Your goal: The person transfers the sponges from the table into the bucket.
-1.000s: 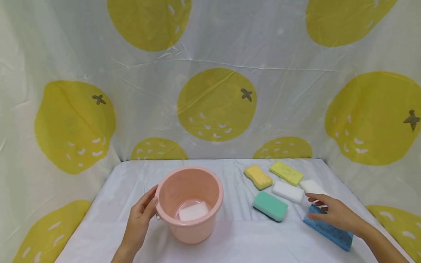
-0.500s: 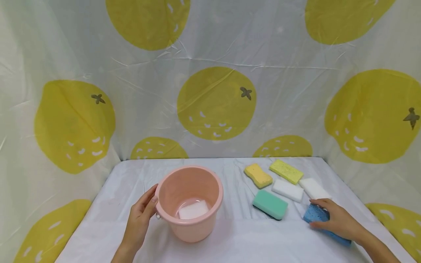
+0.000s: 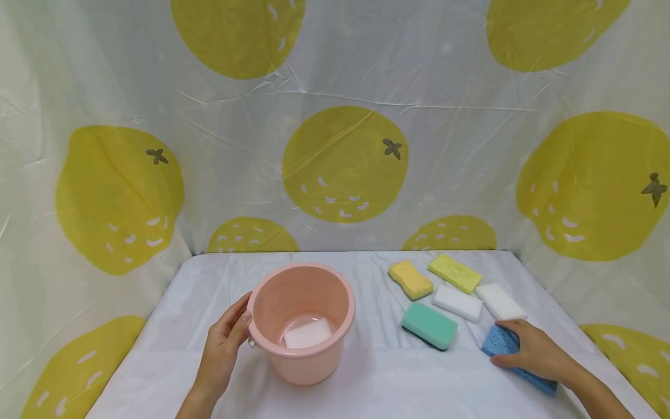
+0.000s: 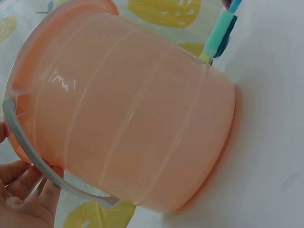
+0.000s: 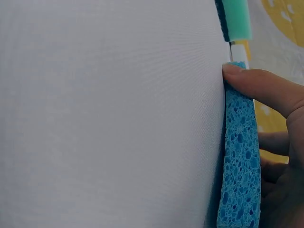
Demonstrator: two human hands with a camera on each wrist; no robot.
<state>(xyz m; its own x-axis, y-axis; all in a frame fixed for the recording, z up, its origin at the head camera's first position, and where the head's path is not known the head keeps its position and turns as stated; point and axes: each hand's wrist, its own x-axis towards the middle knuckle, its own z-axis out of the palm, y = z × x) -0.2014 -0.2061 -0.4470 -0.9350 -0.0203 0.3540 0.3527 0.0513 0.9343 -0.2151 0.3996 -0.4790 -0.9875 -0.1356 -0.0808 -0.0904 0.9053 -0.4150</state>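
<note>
Our left hand (image 3: 222, 349) grips the pink bucket (image 3: 309, 369) at its rim; our right hand (image 3: 541, 355) pinches the blue sponge (image 5: 240, 152) between thumb and fingers on the tabletop (image 3: 408, 384). That sponge lies well to the bucket's right, our right hand the nearer, its long axis slanting from far left to near right. The green sponge (image 3: 430, 326) sits between sponge and bucket.
</note>
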